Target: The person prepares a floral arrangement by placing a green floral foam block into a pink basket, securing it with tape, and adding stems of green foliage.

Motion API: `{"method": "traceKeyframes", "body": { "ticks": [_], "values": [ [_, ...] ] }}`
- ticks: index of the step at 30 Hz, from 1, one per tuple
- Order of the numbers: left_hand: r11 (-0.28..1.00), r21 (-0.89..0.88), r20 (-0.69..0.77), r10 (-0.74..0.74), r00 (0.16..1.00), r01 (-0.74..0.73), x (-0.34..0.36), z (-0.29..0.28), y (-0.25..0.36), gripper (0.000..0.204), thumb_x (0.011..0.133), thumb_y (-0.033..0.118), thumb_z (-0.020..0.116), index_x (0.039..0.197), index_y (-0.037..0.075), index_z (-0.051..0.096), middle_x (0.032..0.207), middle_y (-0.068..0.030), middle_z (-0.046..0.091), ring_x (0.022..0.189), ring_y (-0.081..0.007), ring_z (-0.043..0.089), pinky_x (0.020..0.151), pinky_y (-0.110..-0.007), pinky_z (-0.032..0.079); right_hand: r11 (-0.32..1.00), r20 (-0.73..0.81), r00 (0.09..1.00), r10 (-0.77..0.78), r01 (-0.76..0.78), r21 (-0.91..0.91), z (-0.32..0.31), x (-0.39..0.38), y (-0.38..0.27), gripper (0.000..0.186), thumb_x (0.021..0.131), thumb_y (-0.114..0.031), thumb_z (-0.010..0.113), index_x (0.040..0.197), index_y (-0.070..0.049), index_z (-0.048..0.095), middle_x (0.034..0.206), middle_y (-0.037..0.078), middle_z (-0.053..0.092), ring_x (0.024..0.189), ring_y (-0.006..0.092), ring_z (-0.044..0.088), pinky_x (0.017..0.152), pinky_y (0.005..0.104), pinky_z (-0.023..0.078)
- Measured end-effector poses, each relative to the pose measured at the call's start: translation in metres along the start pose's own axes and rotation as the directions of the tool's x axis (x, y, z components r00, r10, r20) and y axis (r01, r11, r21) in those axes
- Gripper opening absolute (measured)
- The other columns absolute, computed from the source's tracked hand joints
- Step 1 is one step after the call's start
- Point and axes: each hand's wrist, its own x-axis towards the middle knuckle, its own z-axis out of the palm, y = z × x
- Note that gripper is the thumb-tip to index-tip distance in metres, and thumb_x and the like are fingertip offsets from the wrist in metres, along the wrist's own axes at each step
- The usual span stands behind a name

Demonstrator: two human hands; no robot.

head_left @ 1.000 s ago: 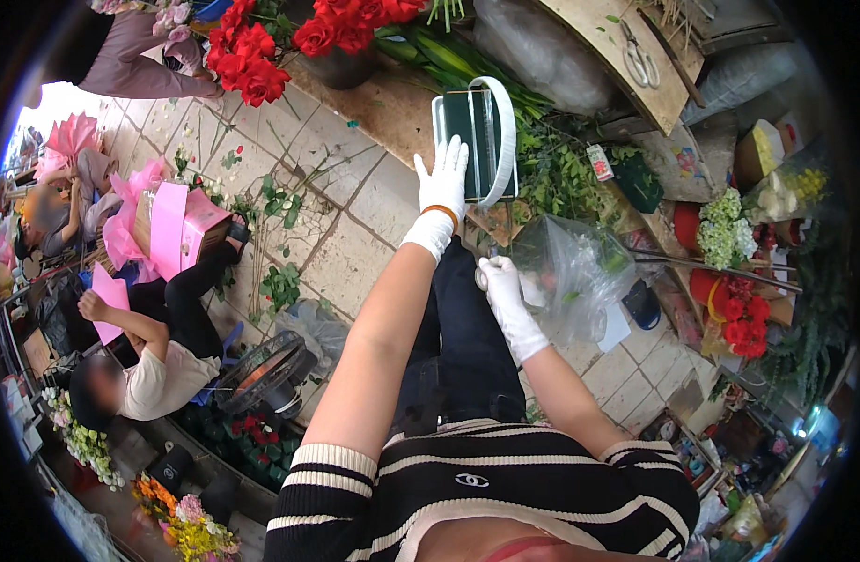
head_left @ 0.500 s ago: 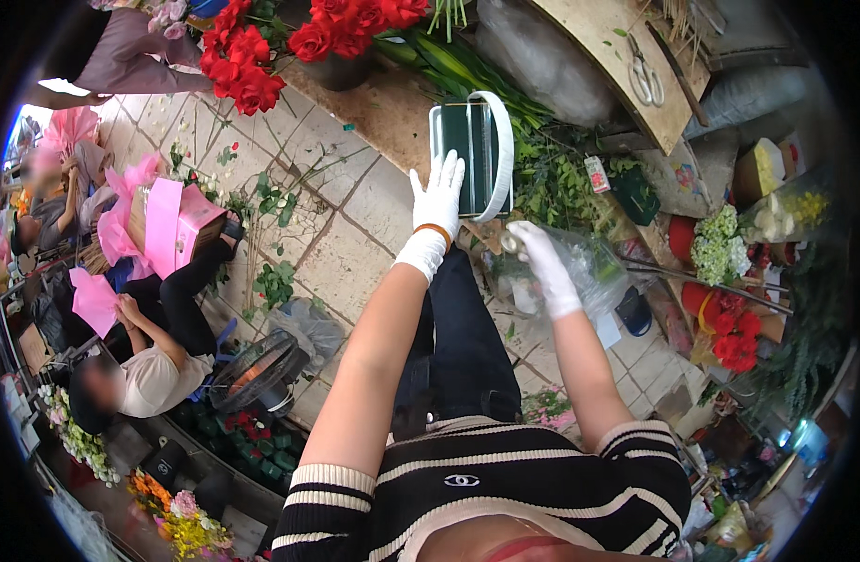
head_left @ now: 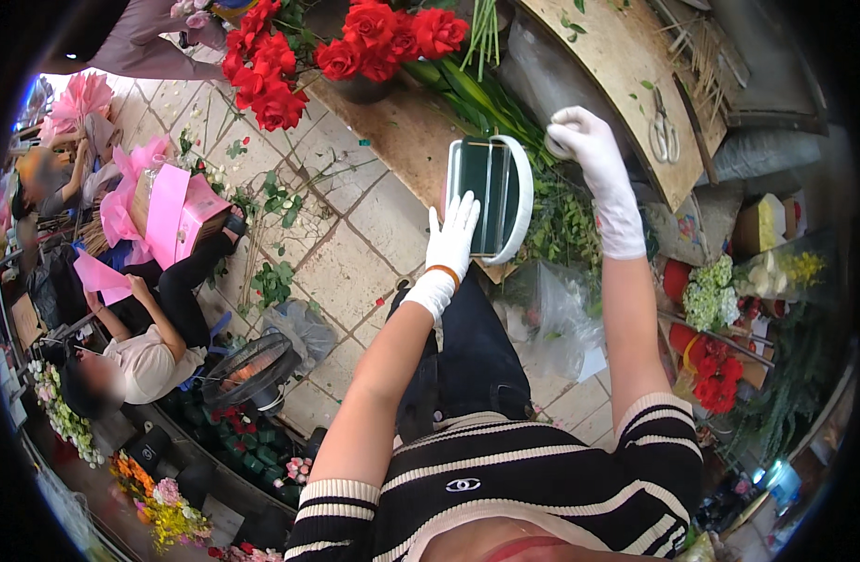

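A white half-round flower basket [head_left: 523,201] sits on the brown board, filled with dark green floral foam [head_left: 477,169]. Narrow shiny strips, seemingly clear tape, run across the foam. My left hand [head_left: 451,237], in a white glove, lies with fingers stretched out over the basket's left rim and the foam. To the right of the basket and beyond it, my right hand [head_left: 587,145], gloved too, is raised with curled fingers around a roll of tape [head_left: 559,145]. The fingers hide most of the roll.
Red roses [head_left: 378,42] stand beyond the basket. Scissors [head_left: 664,131] rest on a wooden tabletop [head_left: 603,66] at the far right. A plastic bag [head_left: 561,318] lies below the leafy stems. At left, a seated person [head_left: 149,361] handles pink paper near a fan [head_left: 252,370].
My right hand has moved up and away with the tape roll, from beside the basket's near end to its far right. My left hand stays on the basket, which appears turned slightly.
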Motion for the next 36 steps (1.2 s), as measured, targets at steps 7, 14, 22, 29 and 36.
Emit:
{"method": "traceKeyframes", "body": {
  "ticks": [7,14,22,29,36],
  "values": [
    [0.997,-0.070,0.077,-0.010,0.997,0.015,0.007,-0.014,0.000,0.071,0.081,0.001,0.046,0.147,0.014,0.023,0.155,-0.0033,0.016,0.142,-0.0212,0.019,0.113,-0.053,0.015,0.977,0.013,0.982,0.189,-0.187,-0.100,-0.007,0.166,0.092,0.008,0.072,-0.002,0.070,0.077,-0.004,0.065,0.072,0.004,0.065,0.064,0.0134,0.059,0.061,0.0285,0.048],
    [0.993,-0.115,0.072,0.001,0.997,0.008,0.011,-0.020,0.005,0.065,0.083,0.002,0.042,0.145,0.013,0.027,0.153,-0.0052,0.022,0.141,-0.0230,0.022,0.113,-0.054,0.013,0.669,0.122,0.732,0.671,-0.525,-0.526,-0.026,0.225,0.191,0.008,0.076,-0.018,0.065,0.070,-0.013,0.067,0.057,-0.002,0.052,0.045,0.0109,0.040,0.041,0.0289,0.027],
    [0.998,-0.056,0.061,-0.007,0.998,0.010,-0.004,-0.013,-0.001,0.058,0.087,0.006,0.039,0.144,0.013,0.028,0.153,-0.0039,0.022,0.141,-0.0215,0.022,0.112,-0.054,0.018,0.456,0.435,0.431,0.791,0.059,-0.888,0.058,0.232,0.171,0.014,0.067,-0.015,0.077,0.076,-0.005,0.071,0.077,0.007,0.069,0.071,0.0214,0.064,0.070,0.0361,0.050],
    [1.000,0.019,0.027,-0.003,1.000,0.002,-0.007,-0.020,-0.005,0.061,0.088,0.010,0.043,0.145,0.011,0.023,0.154,-0.0067,0.018,0.141,-0.0240,0.019,0.112,-0.053,0.019,-0.066,0.546,0.521,0.657,0.760,-0.646,0.112,0.214,0.122,0.016,0.067,-0.021,0.069,0.078,-0.010,0.073,0.085,0.012,0.069,0.078,0.0299,0.065,0.071,0.0386,0.051],
    [0.999,-0.038,-0.026,0.022,0.999,-0.023,-0.010,-0.021,-0.005,0.059,0.088,0.009,0.042,0.145,0.010,0.026,0.154,-0.0077,0.020,0.141,-0.0237,0.020,0.113,-0.052,0.018,-0.289,0.672,0.648,0.360,0.762,-0.580,0.108,0.152,0.082,0.015,0.071,-0.016,0.060,0.082,-0.016,0.070,0.098,0.015,0.067,0.094,0.0333,0.063,0.085,0.0401,0.048]
  ]
}}
